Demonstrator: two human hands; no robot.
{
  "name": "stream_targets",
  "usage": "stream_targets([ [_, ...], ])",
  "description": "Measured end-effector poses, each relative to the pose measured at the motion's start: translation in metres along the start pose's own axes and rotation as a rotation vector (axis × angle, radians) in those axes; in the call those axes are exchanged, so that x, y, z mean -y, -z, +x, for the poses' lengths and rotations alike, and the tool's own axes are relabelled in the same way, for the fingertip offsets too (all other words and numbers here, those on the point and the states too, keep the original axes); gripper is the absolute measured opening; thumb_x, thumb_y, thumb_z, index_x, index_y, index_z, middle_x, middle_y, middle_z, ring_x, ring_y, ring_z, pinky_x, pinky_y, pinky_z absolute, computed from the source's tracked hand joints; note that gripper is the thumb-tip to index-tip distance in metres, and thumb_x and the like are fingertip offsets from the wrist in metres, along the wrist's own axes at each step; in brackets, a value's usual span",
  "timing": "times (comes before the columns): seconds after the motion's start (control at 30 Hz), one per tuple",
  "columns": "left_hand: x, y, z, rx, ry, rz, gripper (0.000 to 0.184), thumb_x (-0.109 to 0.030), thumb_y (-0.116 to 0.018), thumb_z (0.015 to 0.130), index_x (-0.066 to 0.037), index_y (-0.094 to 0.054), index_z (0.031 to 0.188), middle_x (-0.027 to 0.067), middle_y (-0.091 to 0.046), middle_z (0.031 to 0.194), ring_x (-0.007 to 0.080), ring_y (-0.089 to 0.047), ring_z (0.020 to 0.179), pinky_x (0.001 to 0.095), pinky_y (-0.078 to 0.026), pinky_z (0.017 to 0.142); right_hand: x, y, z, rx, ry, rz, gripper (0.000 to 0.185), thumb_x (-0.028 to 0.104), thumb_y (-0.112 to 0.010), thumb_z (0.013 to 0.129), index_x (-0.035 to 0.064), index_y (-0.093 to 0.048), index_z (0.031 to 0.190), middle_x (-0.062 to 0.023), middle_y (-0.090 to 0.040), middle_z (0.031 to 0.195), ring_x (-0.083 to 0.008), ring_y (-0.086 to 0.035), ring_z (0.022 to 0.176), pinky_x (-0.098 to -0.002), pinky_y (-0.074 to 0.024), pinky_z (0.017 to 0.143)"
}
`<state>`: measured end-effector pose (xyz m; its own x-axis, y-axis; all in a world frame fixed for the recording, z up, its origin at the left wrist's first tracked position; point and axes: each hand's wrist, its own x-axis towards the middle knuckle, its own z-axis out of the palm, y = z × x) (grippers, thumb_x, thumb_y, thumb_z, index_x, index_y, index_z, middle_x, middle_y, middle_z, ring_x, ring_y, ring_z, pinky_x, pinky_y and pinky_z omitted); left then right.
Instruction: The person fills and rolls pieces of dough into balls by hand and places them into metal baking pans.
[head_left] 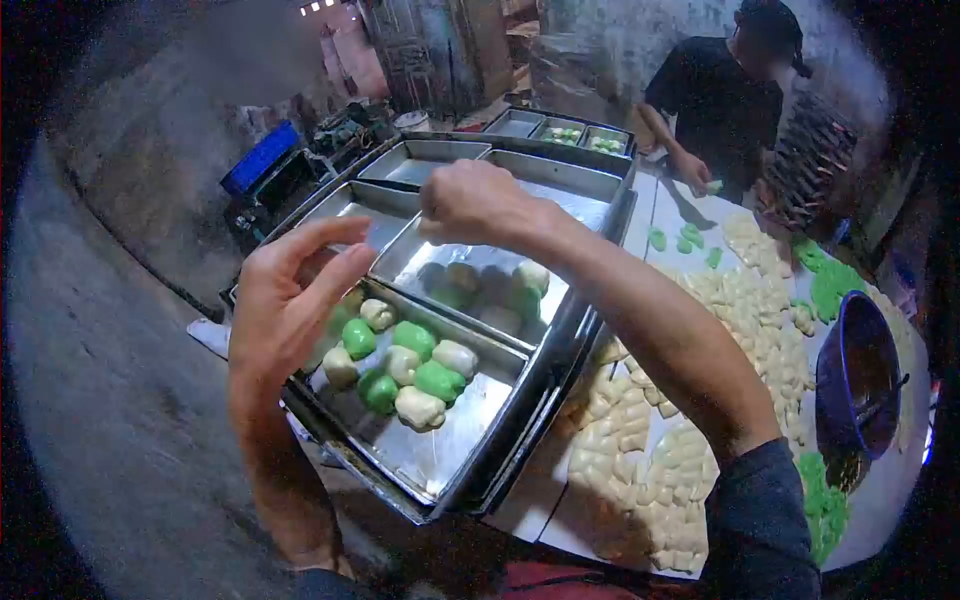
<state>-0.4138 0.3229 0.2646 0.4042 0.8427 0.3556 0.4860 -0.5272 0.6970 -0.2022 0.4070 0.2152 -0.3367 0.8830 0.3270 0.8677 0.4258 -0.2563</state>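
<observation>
My left hand [295, 290] is raised at the left edge of the near metal pan [455, 450]. Its fingers are curved, with thumb and forefinger apart and nothing visible between them. My right hand [475, 203] is closed above the pans farther back, knuckles up; whatever its fingers hold is hidden. In the near pan sit several rounded dough pieces, some cream like this dough ball [420, 408] and some green like this dough ball [439, 380]. A second pan [405, 265], under my right forearm, contains more cream and green dough balls, partly in shadow.
Many flat cream dough pieces [610, 430] cover the white table [525, 510] at right, with green dough [835, 285] and a purple basin [858, 375] beyond. Farther back are more pans [515, 123]. A co-worker [720, 100] stands across the table, holding green dough.
</observation>
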Motion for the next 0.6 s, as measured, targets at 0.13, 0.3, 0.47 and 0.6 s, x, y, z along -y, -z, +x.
stream_targets([
  [0.13,0.019,0.008,-0.016,0.004,0.041,-0.063,0.029,-0.012,-0.063,0.089,0.001,-0.062,0.115,0.0074,-0.066,0.105,0.0136,-0.059,0.099,0.0277,-0.047,0.086,0.020,-0.022,0.012,0.055,0.025,-0.066,0.025,0.024,-0.067,0.067,0.0048,-0.072,0.082,-0.0183,-0.068,0.080,-0.0346,-0.068,0.078,-0.0439,-0.0543,0.071],
  [0.3,0.030,0.017,-0.045,-0.028,0.020,-0.035,0.028,-0.010,-0.065,0.087,-0.001,-0.064,0.114,0.0075,-0.068,0.097,0.0098,-0.062,0.081,0.0245,-0.049,0.073,0.022,-0.021,0.007,0.124,0.063,-0.151,0.026,0.024,-0.069,0.064,0.0037,-0.071,0.080,-0.0184,-0.068,0.080,-0.0338,-0.068,0.078,-0.0437,-0.0546,0.068],
  [0.47,0.036,0.027,-0.060,-0.073,0.073,-0.116,0.030,-0.008,-0.065,0.085,0.000,-0.063,0.114,0.0076,-0.068,0.097,0.0098,-0.061,0.084,0.0242,-0.049,0.074,0.018,-0.031,0.009,0.161,0.146,-0.148,0.028,0.028,-0.069,0.067,0.0025,-0.070,0.079,-0.0194,-0.067,0.079,-0.0350,-0.067,0.078,-0.0448,-0.0541,0.067],
  [0.6,0.036,0.023,-0.075,-0.112,0.107,-0.059,0.030,-0.006,-0.061,0.087,0.001,-0.061,0.116,0.0109,-0.066,0.102,0.0130,-0.060,0.088,0.0262,-0.049,0.077,0.017,-0.025,0.005,0.032,0.242,-0.163,0.031,0.030,-0.067,0.073,0.0007,-0.070,0.082,-0.0219,-0.067,0.079,-0.0382,-0.067,0.079,-0.0473,-0.0543,0.069],
])
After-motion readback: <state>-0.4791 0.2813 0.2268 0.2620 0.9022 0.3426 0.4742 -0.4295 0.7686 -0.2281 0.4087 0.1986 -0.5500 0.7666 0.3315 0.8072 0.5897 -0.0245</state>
